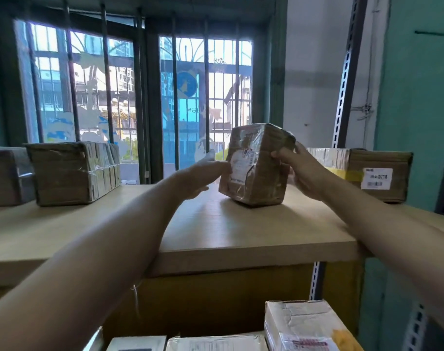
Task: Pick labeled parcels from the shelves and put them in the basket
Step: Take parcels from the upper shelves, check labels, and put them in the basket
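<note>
A small brown cardboard parcel [256, 165], wrapped in clear tape with a white label on its left face, stands tilted on the top wooden shelf [241, 231]. My right hand [301, 173] grips its right side, thumb on the front face. My left hand [203, 174] touches its left edge by the label, fingers spread. No basket is in view.
Along the shelf's back, a taped brown box [74, 171] and a grey-wrapped parcel [5, 176] sit at left, and a box with label "0218" [375, 176] at right. Lower down are several white and brown parcels [304, 325]. A barred window is behind; slotted metal uprights [342, 97] stand at right.
</note>
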Motion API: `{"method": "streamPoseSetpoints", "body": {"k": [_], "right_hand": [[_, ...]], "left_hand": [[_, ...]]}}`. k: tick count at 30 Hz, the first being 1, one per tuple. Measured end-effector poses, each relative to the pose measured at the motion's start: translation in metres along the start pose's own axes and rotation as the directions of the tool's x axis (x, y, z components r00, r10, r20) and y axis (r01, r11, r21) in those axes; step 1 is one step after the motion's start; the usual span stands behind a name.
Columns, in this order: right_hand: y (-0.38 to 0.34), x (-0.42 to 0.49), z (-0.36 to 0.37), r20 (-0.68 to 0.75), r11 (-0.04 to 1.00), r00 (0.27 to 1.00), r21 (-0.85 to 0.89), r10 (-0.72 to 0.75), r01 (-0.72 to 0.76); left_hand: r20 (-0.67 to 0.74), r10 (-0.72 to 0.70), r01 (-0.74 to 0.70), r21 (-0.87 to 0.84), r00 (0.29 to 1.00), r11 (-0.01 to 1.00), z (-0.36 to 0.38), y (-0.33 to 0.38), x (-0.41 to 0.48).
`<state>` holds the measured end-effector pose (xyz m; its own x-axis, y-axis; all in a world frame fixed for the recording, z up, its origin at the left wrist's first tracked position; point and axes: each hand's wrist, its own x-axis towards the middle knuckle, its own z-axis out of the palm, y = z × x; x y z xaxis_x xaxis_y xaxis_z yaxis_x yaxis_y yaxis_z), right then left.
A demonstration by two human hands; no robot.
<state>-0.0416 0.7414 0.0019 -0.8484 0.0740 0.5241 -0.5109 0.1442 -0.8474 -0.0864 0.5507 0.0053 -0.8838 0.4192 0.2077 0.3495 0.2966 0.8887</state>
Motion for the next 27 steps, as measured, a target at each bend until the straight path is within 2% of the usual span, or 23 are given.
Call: {"method": "streamPoseSetpoints", "body": {"k": [3,5,7,10,16,19,22,25,27], "right_hand": [[0.002,0.000,-0.002,-0.196,0.972,0.974,-0.223,-0.115,0.070],[-0.002,-0.001,0.002,-0.245,0.932,0.944,-0.338,-0.220,0.130],[-0.005,-0.002,0.007,-0.183,0.946,0.965,-0.296,-0.188,0.129],[-0.003,-0.003,0.012,-0.019,0.966,0.996,-0.245,-0.090,0.083],[0.004,-0.002,0.005,0.006,0.956,0.996,-0.281,-0.091,0.089],[-0.002,-0.005,0.009,-0.035,0.938,0.986,-0.317,-0.160,0.141],[-0.022,-0.012,0.012,-0.137,0.922,0.954,-0.325,-0.265,0.209],[-0.049,-0.027,0.005,-0.229,0.924,0.925,-0.309,-0.303,0.227],[-0.066,-0.044,-0.001,-0.238,0.926,0.922,-0.299,-0.305,0.229]], "left_hand": [[0.021,-0.012,0.013,-0.025,1.000,1.000,-0.001,-0.001,0.000],[0.021,0.004,-0.003,-0.032,1.000,0.999,-0.002,-0.001,0.000],[0.007,0.016,-0.016,-0.028,1.000,0.999,-0.002,-0.001,-0.001],[-0.008,0.022,-0.022,-0.021,1.000,1.000,-0.005,-0.003,-0.001],[0.045,0.070,-0.073,0.071,0.997,0.995,-0.003,-0.006,-0.001],[0.012,0.190,-0.191,0.101,0.982,0.976,-0.005,-0.004,-0.003],[-0.006,0.412,-0.411,0.053,0.911,0.910,-0.006,0.002,-0.006],[-0.068,0.514,-0.518,-0.111,0.855,0.848,-0.007,0.022,-0.011],[-0.049,0.556,-0.552,-0.212,0.830,0.806,-0.005,0.033,-0.016]]}}
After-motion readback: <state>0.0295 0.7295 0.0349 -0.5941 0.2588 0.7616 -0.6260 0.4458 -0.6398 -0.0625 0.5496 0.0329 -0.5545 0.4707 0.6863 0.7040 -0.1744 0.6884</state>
